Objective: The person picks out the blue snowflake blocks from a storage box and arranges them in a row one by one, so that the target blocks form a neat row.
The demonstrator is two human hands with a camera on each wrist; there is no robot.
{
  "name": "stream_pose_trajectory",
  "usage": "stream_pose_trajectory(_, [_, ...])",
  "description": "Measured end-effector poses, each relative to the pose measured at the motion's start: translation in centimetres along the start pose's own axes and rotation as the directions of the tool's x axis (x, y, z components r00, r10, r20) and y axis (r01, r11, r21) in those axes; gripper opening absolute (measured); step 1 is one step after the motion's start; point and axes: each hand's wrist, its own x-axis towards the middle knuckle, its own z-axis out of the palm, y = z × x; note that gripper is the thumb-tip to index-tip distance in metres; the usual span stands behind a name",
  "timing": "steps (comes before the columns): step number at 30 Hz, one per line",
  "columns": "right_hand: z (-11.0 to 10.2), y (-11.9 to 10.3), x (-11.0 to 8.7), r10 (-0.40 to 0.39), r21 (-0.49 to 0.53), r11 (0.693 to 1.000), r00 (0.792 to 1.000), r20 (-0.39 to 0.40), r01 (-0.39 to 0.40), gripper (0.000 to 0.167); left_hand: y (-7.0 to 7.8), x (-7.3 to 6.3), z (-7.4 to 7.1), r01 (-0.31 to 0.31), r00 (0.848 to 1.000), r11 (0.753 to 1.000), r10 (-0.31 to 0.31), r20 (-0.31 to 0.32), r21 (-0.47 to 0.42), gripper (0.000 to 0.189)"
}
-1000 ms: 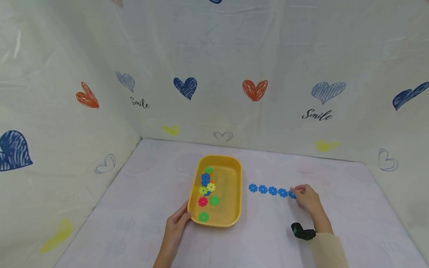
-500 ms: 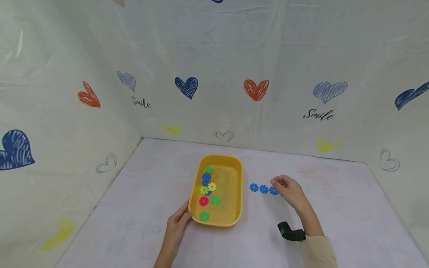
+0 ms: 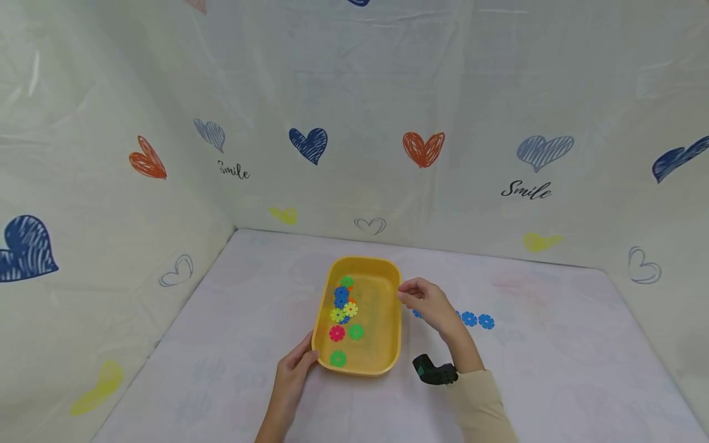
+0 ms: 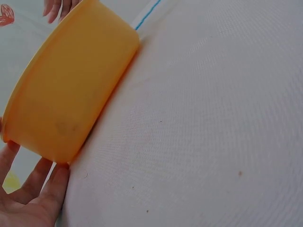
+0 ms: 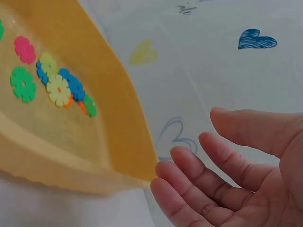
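My left hand (image 3: 293, 368) grips the near left corner of a yellow plastic tray (image 3: 379, 351), with the thumb at its rim. Several snowflake discs lie inside, mostly on the left: a red disc (image 3: 336, 333), a green disc (image 3: 356, 331), a pale yellow disc (image 3: 350, 309), and overlapping blue discs (image 3: 341, 294) with bits of orange. My right hand (image 3: 434, 306) hovers by the tray's right rim. In the right wrist view its fingers (image 5: 187, 182) are loosely bent and hold nothing. Beneath it runs a row of blue discs (image 3: 469, 319) on the table, partly hidden by the hand.
A white cloth covers the table (image 3: 238, 320). Behind it and at the left hang pale sheets printed with hearts (image 3: 308, 145) and lettering. A black device (image 3: 434, 370) is strapped to my right wrist, above a beige sleeve (image 3: 479, 400).
My right hand has let go of the last blue disc at the row's right end and moved left across the row to the tray. My left hand and the tray have stayed put.
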Motion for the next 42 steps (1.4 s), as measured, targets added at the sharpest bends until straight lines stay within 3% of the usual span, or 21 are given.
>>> stream_pose_trajectory(16, [5.0,-0.4,2.5,-0.011,0.091,0.996,0.99,0.14,-0.002,0.025,0.2,-0.1,0.0,0.006,1.0,1.0,-0.006,0.009,-0.005,0.046])
stream_pose_trajectory(27, [6.8,0.3,4.1,-0.033,0.037,0.999,0.97,0.24,0.025,0.025,0.1,-0.3,0.0,0.0,1.0,1.0,0.0,0.023,-0.017,0.046])
stream_pose_trajectory(35, [7.5,0.8,5.2,0.007,0.065,0.998,0.957,0.291,-0.027,0.026,-0.1,-0.1,0.0,0.004,1.0,1.0,-0.004,0.021,-0.003,0.047])
stream_pose_trajectory(42, [8.1,0.9,6.1,0.055,0.148,0.984,0.959,0.278,-0.099,0.026,-0.2,0.1,0.0,0.015,1.0,1.0,-0.015,0.004,-0.009,0.047])
